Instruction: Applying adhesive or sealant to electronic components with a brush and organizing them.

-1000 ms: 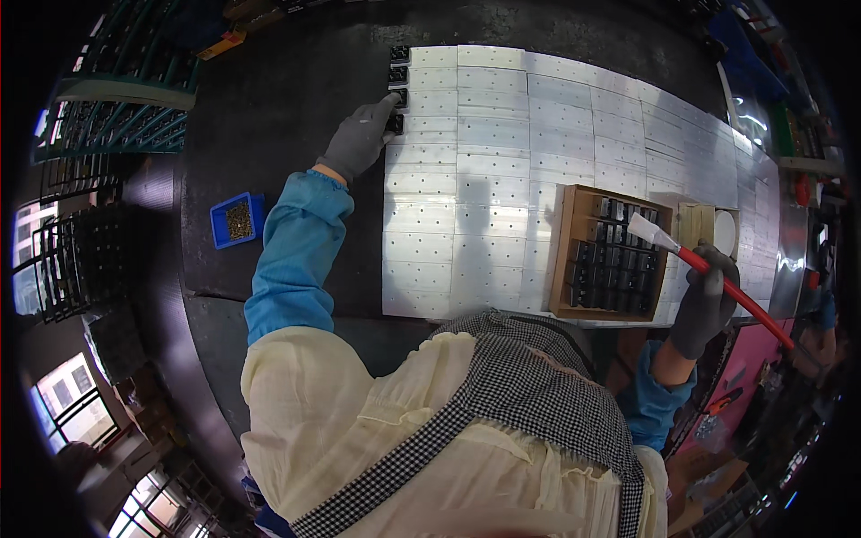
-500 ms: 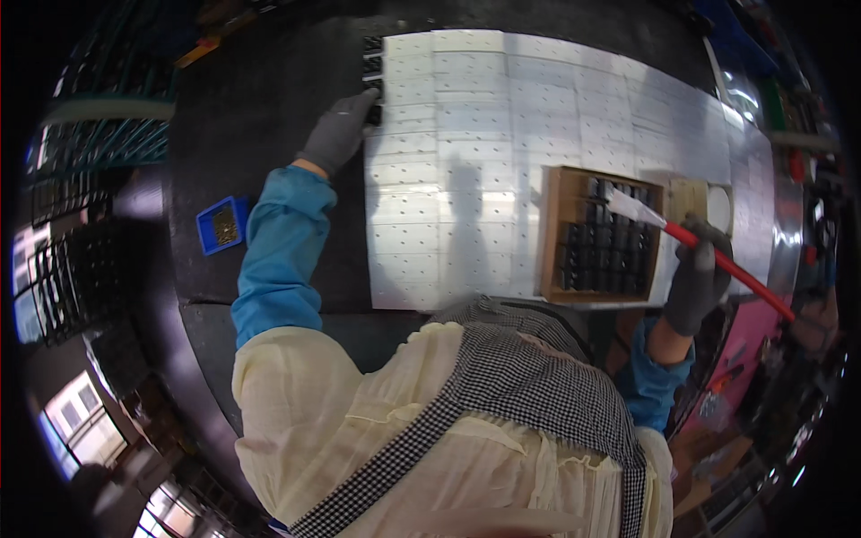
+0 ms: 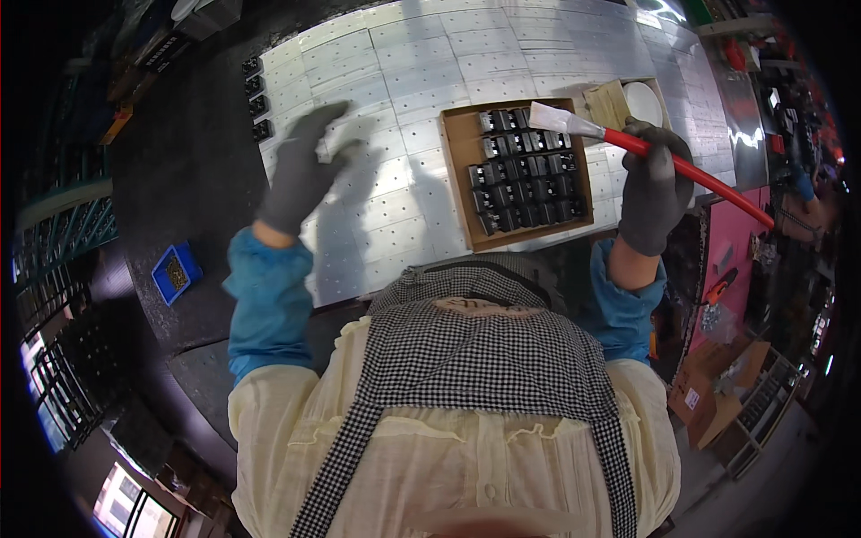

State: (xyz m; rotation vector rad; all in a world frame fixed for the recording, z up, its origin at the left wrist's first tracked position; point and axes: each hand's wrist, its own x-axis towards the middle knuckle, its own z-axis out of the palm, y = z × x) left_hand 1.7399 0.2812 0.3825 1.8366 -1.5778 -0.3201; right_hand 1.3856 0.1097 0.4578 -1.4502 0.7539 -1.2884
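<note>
Gripping red brush (image 3: 619, 139) in right hand (image 3: 657, 184), bristles over cardboard box (image 3: 456, 170) of black parts (image 3: 525, 170); left hand (image 3: 305, 170) empty, fingers spread above metal plates (image 3: 413, 54).

Beyond the left edge of the dark bench (image 3: 170, 211), green metal racks (image 3: 67, 195) stand in shadow. A bright window (image 3: 134, 507) shows past the near left corner. Off the near right corner, an open cardboard box (image 3: 713, 394) sits above grey floor (image 3: 762, 493). Light glares on the metal strip (image 3: 744, 134) along the right edge.
</note>
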